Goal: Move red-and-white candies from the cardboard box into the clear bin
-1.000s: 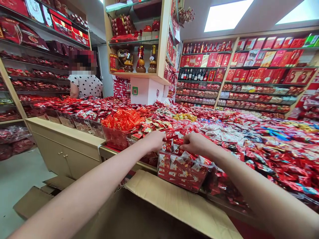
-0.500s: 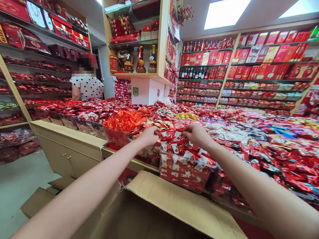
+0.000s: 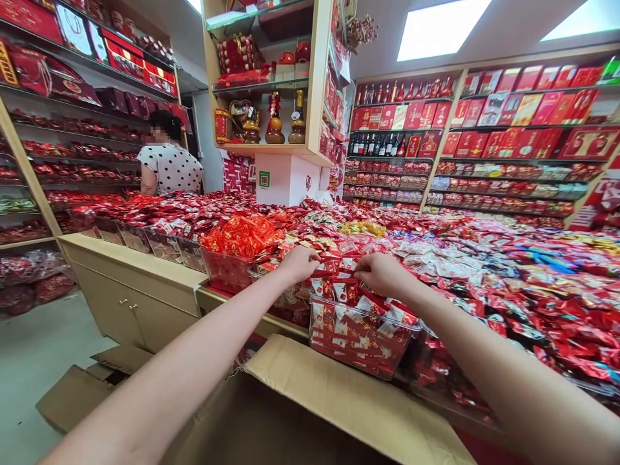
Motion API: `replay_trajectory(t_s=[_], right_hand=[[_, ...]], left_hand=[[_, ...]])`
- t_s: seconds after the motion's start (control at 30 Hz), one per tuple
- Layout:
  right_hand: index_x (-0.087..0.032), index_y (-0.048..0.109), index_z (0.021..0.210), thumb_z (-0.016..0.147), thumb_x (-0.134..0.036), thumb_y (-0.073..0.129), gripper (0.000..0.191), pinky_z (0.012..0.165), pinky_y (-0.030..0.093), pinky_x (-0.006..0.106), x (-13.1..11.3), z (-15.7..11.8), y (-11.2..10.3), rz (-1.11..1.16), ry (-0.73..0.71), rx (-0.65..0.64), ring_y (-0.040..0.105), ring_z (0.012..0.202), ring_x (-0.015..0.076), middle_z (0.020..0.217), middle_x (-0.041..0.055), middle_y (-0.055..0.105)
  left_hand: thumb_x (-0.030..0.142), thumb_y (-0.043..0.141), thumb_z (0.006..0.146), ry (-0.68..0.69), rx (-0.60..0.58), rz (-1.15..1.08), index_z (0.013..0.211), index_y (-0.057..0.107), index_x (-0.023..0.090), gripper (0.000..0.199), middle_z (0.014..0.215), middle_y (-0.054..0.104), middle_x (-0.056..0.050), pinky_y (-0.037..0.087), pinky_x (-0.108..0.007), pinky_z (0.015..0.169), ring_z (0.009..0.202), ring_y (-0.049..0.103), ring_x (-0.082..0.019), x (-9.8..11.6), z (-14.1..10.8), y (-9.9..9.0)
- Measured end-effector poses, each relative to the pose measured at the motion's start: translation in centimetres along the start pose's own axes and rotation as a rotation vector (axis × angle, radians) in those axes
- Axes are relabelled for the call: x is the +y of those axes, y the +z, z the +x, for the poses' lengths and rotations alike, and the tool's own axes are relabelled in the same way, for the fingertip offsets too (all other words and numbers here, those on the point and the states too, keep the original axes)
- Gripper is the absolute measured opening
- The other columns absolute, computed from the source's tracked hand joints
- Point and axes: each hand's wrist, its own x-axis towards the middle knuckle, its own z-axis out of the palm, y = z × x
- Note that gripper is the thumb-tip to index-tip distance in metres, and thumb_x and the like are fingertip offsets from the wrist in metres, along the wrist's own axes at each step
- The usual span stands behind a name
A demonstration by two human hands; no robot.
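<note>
Both my hands reach over a clear plastic bin [image 3: 361,365] filled with small red-and-white wrapped candies [image 3: 345,290]. My left hand [image 3: 300,263] is above the bin's back left part, fingers curled in a pinch at the edge of the candy packets. Opposite it, my right hand [image 3: 381,274] has thumb and fingers pinched on a packet at the back right. The packets between the hands stand in upright rows. My fingers partly hide what each one grips.
An open cardboard box [image 3: 334,407] lies below the bin, close to me. Heaps of bright orange-red packets [image 3: 242,236] and white packets [image 3: 440,258] flank the bin. A person in a dotted top [image 3: 170,168] stands at the left shelves. A display cabinet [image 3: 314,84] rises behind.
My left hand has shifted slightly right, and both hands have dipped a little lower towards the packets. The person at the left has turned the head slightly.
</note>
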Motion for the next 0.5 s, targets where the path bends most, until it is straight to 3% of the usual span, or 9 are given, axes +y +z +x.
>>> replay_trajectory(t_s=[0.2, 0.3, 0.4, 0.5], right_hand=[[-0.019, 0.069, 0.076, 0.067, -0.021, 0.055, 0.017, 0.059, 0.042, 0.025, 0.4, 0.3, -1.3, -0.033, 0.036, -0.129, 0.060, 0.067, 0.0162, 0.074, 0.0047, 0.070], [-0.019, 0.068, 0.082, 0.070, -0.028, 0.054, 0.020, 0.057, 0.041, 0.024, 0.7, 0.8, -2.5, -0.035, 0.034, -0.086, 0.060, 0.066, 0.0145, 0.078, 0.0040, 0.070], [-0.017, 0.068, 0.075, 0.071, -0.026, 0.052, 0.019, 0.056, 0.039, 0.025, 1.0, 1.5, -2.7, -0.129, 0.056, -0.025, 0.058, 0.063, 0.0156, 0.074, 0.0060, 0.069], [-0.017, 0.068, 0.072, 0.068, -0.021, 0.055, 0.014, 0.055, 0.039, 0.025, 1.0, 2.2, -1.9, -0.146, 0.057, -0.052, 0.059, 0.063, 0.0161, 0.071, 0.0065, 0.069]], left_hand=[[0.025, 0.052, 0.067, 0.149, -0.122, -0.060, 0.073, 0.068, 0.018, 0.018, 0.069, 0.066, -0.002, 0.039, -0.024, 0.061, 0.066, 0.056, -0.015, 0.9, 0.4, -1.0], [0.024, 0.052, 0.067, 0.138, -0.176, -0.094, 0.071, 0.067, 0.017, 0.018, 0.065, 0.065, -0.001, 0.038, -0.024, 0.059, 0.062, 0.055, -0.015, 1.1, 0.3, -0.9], [0.024, 0.047, 0.069, 0.101, -0.155, -0.128, 0.072, 0.066, 0.017, 0.020, 0.067, 0.065, -0.001, 0.038, -0.025, 0.060, 0.063, 0.053, -0.015, 1.1, -0.1, -0.6], [0.029, 0.039, 0.075, 0.044, -0.096, -0.170, 0.070, 0.063, 0.016, 0.027, 0.066, 0.062, -0.002, 0.037, -0.026, 0.059, 0.062, 0.051, -0.016, 1.4, -1.0, -0.4]])
